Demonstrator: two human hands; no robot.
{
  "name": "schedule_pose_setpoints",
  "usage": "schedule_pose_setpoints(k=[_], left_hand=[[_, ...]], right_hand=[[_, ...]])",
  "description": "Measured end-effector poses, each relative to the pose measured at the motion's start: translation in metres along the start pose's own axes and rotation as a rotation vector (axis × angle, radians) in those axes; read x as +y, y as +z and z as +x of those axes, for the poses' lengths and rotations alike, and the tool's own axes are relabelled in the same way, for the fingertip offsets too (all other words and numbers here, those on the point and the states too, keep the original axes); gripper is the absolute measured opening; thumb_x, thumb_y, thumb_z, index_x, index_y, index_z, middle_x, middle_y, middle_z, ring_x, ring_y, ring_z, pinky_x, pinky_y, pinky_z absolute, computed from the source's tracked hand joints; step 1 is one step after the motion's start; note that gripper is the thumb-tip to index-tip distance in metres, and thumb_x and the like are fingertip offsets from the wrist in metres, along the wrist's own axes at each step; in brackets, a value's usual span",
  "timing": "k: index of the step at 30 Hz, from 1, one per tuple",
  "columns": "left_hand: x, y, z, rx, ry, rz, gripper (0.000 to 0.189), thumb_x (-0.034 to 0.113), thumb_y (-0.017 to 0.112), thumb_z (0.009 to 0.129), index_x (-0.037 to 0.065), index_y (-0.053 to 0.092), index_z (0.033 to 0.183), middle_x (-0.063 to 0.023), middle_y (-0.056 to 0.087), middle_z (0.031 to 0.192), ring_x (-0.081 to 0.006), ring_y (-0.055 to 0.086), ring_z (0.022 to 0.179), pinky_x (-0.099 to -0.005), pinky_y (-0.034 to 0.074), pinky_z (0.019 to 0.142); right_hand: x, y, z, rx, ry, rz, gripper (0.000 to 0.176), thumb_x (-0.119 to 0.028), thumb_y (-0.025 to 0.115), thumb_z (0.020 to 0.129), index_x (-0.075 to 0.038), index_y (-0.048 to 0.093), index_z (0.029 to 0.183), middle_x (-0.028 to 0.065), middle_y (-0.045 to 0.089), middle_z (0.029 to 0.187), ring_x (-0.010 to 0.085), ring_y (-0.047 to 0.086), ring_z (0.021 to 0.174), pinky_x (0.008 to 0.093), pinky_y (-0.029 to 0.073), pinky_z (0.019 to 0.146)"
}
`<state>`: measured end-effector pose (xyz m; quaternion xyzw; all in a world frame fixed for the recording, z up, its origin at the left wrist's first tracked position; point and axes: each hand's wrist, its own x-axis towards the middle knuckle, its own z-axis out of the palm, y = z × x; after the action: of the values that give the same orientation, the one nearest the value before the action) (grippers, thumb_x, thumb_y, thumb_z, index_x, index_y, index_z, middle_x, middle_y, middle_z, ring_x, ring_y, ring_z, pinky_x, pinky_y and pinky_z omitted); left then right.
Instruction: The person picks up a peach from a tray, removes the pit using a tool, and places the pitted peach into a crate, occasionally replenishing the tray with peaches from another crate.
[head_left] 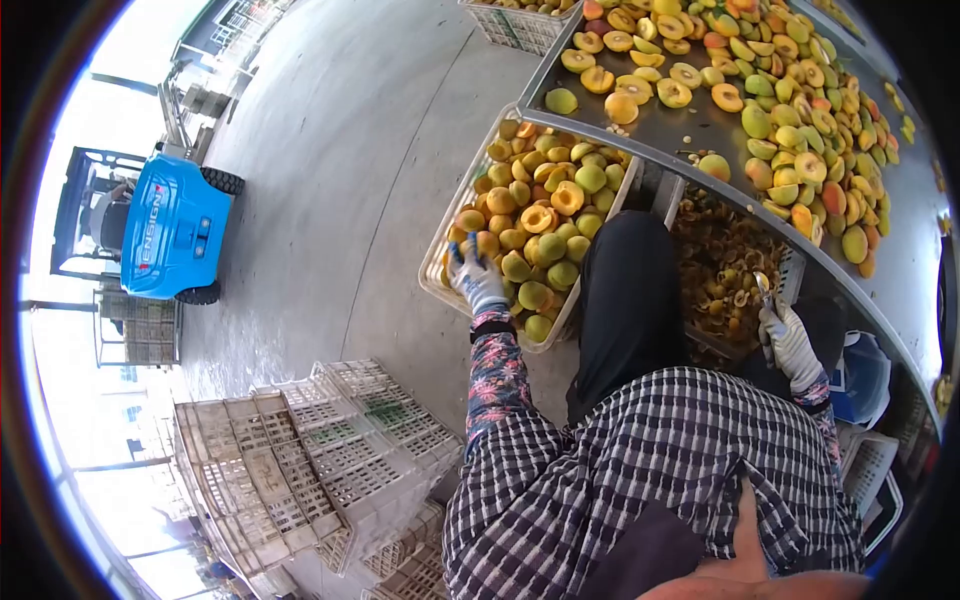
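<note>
The left hand point(478, 280), in a white glove, lies low on the left side of a white crate point(436, 268) at the middle of the frame, fingers spread over the yellow-green fruit point(545, 215) that fills it. Whether it grips one cannot be told. The right hand point(790, 345), also gloved, is at centre right, closed around a small metal tool point(763, 288) held upright. It is just beside a second crate point(790, 270) filled with brown pits point(715, 265). Above both crates, a metal table point(690, 128) in the upper right carries many halved fruit point(790, 90). A blue forklift point(170, 225) stands at the left, and empty crates point(320, 460) are stacked at lower left.
</note>
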<state>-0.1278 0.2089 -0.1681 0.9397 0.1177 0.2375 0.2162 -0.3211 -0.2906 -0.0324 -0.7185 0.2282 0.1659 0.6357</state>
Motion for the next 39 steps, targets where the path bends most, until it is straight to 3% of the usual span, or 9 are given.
schedule_pose_setpoints(k=[6,13,20,22,23,24,29,33,39], left_hand=[[-0.077,0.026,0.016,-0.352,-0.176,0.352,0.057,0.041,0.038,0.099,0.019,0.036,0.151,-0.0132,0.032,0.156,-0.0314,0.027,0.145,-0.0486,0.011,0.12],[-0.071,0.016,0.056,-0.456,-0.701,0.383,0.047,0.041,0.041,0.099,0.03,0.047,0.144,-0.0127,0.03,0.157,-0.0358,0.024,0.145,-0.063,0.01,0.116],[-0.013,0.025,0.02,-0.078,-0.265,-0.006,0.064,0.053,0.047,0.094,0.018,0.042,0.148,-0.0191,0.029,0.157,-0.0367,0.02,0.147,-0.0552,0.013,0.118],[0.025,-0.005,0.005,-0.598,-0.234,-0.181,0.065,0.052,0.052,0.093,0.017,0.043,0.147,-0.0172,0.031,0.156,-0.0337,0.026,0.145,-0.0531,0.014,0.118],[0.041,-0.007,-0.013,-0.656,-0.106,0.042,0.066,0.049,0.058,0.09,0.016,0.045,0.145,-0.0157,0.038,0.152,-0.0343,0.035,0.14,-0.0531,0.016,0.118],[0.043,0.002,-0.041,-0.371,0.064,0.176,0.069,0.048,0.063,0.086,0.016,0.045,0.145,-0.0154,0.046,0.146,-0.0357,0.041,0.135,-0.0532,0.015,0.118],[0.032,0.008,-0.027,-0.373,-0.054,-0.012,0.074,0.028,0.073,0.081,0.017,0.042,0.147,-0.0247,0.05,0.138,-0.0401,0.05,0.124,-0.0436,0.04,0.106],[0.071,-0.01,0.008,-0.157,-0.076,-0.471,0.086,0.022,0.077,0.078,-0.005,0.032,0.145,-0.0285,0.049,0.137,-0.041,0.049,0.127,-0.0421,0.039,0.108],[0.17,0.062,0.05,-0.572,0.049,-0.489,0.072,0.027,0.085,0.069,0.001,0.048,0.125,-0.0254,0.059,0.119,-0.0398,0.059,0.111,-0.0425,0.048,0.096]], right_hand=[[-0.011,0.013,-0.001,-0.011,0.011,-0.06,0.036,-0.038,0.051,0.101,-0.009,0.051,0.123,-0.0007,0.047,0.064,0.0089,0.042,0.041,0.0228,0.036,0.037],[-0.005,0.006,-0.003,0.016,0.003,-0.041,0.026,-0.035,0.051,0.101,-0.011,0.05,0.111,0.0007,0.048,0.063,0.01,0.04,0.036,0.0235,0.034,0.034],[-0.001,0.003,-0.001,0.0,-0.001,-0.033,0.023,-0.033,0.051,0.102,-0.011,0.049,0.109,0.0013,0.047,0.063,0.0107,0.039,0.036,0.0243,0.034,0.033],[-0.001,0.003,-0.001,0.0,0.023,-0.049,0.025,-0.034,0.052,0.101,-0.011,0.051,0.107,0.0003,0.047,0.062,0.0103,0.04,0.037,0.0243,0.034,0.034],[-0.006,0.008,-0.002,0.012,0.041,-0.061,0.026,-0.036,0.054,0.1,-0.01,0.052,0.106,-0.0007,0.047,0.062,0.0098,0.041,0.039,0.0242,0.034,0.035],[-0.009,0.012,-0.001,0.022,0.057,-0.073,0.028,-0.037,0.056,0.099,-0.01,0.054,0.105,-0.0017,0.047,0.061,0.0092,0.041,0.041,0.0241,0.034,0.037],[-0.019,0.02,-0.002,0.016,0.064,-0.095,0.026,-0.036,0.058,0.098,-0.011,0.053,0.1,-0.0012,0.048,0.062,0.0105,0.043,0.042,0.0248,0.036,0.038],[-0.016,0.022,-0.002,-0.001,0.102,-0.077,0.026,-0.032,0.056,0.098,-0.01,0.052,0.11,0.0007,0.05,0.066,0.0108,0.044,0.044,0.0252,0.036,0.038],[-0.031,0.037,-0.005,-0.006,0.134,-0.14,0.027,-0.03,0.054,0.099,-0.008,0.049,0.112,0.0026,0.05,0.068,0.0111,0.045,0.043,0.0252,0.038,0.038]])
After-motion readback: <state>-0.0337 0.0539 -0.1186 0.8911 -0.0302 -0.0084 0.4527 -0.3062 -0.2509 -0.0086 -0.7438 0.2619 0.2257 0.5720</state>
